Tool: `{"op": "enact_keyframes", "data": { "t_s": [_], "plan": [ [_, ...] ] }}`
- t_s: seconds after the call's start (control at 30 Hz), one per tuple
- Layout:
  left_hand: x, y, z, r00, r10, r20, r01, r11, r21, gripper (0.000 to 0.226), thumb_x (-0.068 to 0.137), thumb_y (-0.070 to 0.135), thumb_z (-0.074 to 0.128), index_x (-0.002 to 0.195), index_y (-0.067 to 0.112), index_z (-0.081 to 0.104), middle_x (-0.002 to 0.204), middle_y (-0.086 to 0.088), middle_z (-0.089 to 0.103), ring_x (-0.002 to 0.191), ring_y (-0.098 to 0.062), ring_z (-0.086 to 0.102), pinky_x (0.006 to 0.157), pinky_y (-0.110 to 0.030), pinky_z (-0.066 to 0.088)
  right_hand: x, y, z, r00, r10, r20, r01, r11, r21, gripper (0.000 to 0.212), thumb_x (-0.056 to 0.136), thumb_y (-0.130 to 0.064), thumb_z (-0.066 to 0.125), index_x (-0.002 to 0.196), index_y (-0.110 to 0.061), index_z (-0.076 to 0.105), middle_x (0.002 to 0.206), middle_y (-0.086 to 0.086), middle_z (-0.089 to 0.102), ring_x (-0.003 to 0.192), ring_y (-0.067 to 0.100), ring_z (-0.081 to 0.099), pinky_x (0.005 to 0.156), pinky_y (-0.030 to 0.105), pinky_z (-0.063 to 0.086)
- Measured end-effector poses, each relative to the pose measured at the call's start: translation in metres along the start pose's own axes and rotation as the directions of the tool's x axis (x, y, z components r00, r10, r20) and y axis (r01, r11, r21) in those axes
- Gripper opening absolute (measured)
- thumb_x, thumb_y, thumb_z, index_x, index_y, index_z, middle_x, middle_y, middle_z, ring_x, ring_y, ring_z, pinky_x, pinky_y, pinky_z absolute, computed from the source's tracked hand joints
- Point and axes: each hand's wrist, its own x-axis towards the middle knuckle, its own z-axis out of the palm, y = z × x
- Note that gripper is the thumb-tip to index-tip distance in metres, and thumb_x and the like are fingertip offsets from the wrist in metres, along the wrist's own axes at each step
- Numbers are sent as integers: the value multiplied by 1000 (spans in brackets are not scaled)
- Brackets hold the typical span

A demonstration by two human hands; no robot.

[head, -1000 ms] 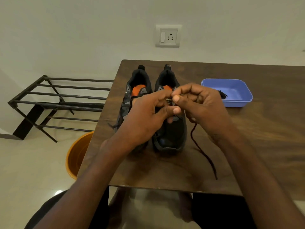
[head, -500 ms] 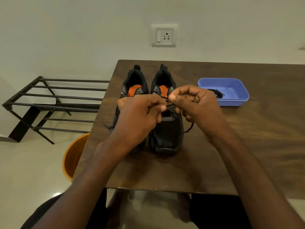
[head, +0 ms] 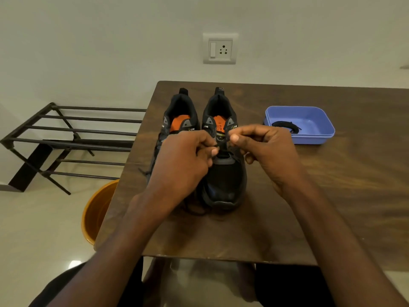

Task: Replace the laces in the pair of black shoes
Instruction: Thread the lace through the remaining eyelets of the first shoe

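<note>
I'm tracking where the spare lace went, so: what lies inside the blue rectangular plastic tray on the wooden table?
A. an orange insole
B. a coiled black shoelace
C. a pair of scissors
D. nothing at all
B: a coiled black shoelace lies on the floor of the blue rectangular plastic tray, which sits on the brown wooden table to the right of the pair of black shoes.

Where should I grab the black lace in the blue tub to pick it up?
Pinch the lace at its bunched middle, coming straight down from above. It lies loosely curled on the floor of the blue tub, toward the left side, and the tub's walls block a sideways reach. The open top is the free way in. Its tips are too small to see clearly.
</note>
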Motion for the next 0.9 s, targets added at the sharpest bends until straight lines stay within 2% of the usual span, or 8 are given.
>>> {"op": "enact_keyframes", "data": {
  "t_s": [0.07, 0.17, 0.27, 0.33, 0.43, 0.5, 0.63, 0.9],
  "plan": [
    [2, -5, 1, 1000, -16, -19, 16, 1000, 25, 13, 99, 17, 68, 104, 28, 74, 84, 14, 71, 84, 4, 66, 77, -10, 51, 2, 4, -1, 993, 45, -106, -41, 998, 39, 9, 90, -15, 76, 99, -18, 79, 88, 0, 79, 71, 5, 67, 60, 22, 53],
    [4, -5, 7, 999, -8, -54, 5, 998, -59, 21, 95, 21, 72, 117, 25, 72, 93, 13, 72, 89, 3, 68, 83, -15, 56, 1, 6, 3, 998, -15, -67, 12, 999, -38, 12, 93, -12, 73, 100, -21, 78, 91, -7, 79, 79, 4, 71, 61, 17, 53],
    [8, -5, 16, 999, -33, -36, 24, 972, -232, 16, 98, 22, 69, 114, 22, 72, 84, 7, 75, 73, 0, 70, 74, -16, 57, 0, 3, 14, 995, -94, -16, 93, 994, -59, 15, 95, -7, 70, 107, -12, 78, 93, -4, 78, 82, 1, 71, 64, 12, 51],
    [12, -11, 22, 996, -74, -43, 60, 963, -261, 10, 101, 21, 65, 107, 22, 73, 77, 5, 74, 66, 0, 67, 69, -13, 54, 2, 6, 24, 991, -70, -116, 67, 997, -30, 16, 95, -6, 70, 108, -13, 77, 94, -2, 78, 82, 0, 71, 66, 14, 53],
    [17, -21, 30, 979, -91, -182, 57, 982, -182, 13, 102, 18, 64, 105, 21, 75, 75, 7, 71, 73, -2, 67, 73, -12, 53, 12, 28, 34, 938, -8, -345, -79, 969, -236, 12, 96, -23, 71, 108, -24, 75, 91, -11, 73, 85, 4, 69, 79, 33, 62],
    [19, -23, 33, 968, -43, -249, 14, 993, -116, 15, 102, 17, 63, 112, 20, 75, 86, 9, 72, 80, -4, 68, 76, -19, 57, 16, 38, 38, 927, -6, -375, -142, 920, -365, 26, 90, -43, 75, 110, -26, 73, 92, -7, 68, 85, 8, 66, 80, 41, 60],
    [20, -21, 39, 951, 92, -297, -99, 995, -9, 15, 102, 22, 64, 111, 18, 75, 84, 14, 69, 75, -1, 65, 70, -17, 55, 19, 39, 41, 936, -48, -350, -151, 841, -519, 47, 80, -57, 79, 111, -23, 70, 95, -5, 63, 88, 11, 61, 73, 30, 53],
    [19, -20, 45, 966, 150, -210, -138, 988, 73, 25, 102, 25, 65, 125, 25, 74, 99, 10, 78, 90, -2, 71, 84, -30, 62, 20, 31, 22, 928, 130, -349, -227, 941, -253, 26, 69, -50, 82, 80, -27, 76, 68, -12, 73, 72, 5, 71, 75, 42, 63]
  ]
}}
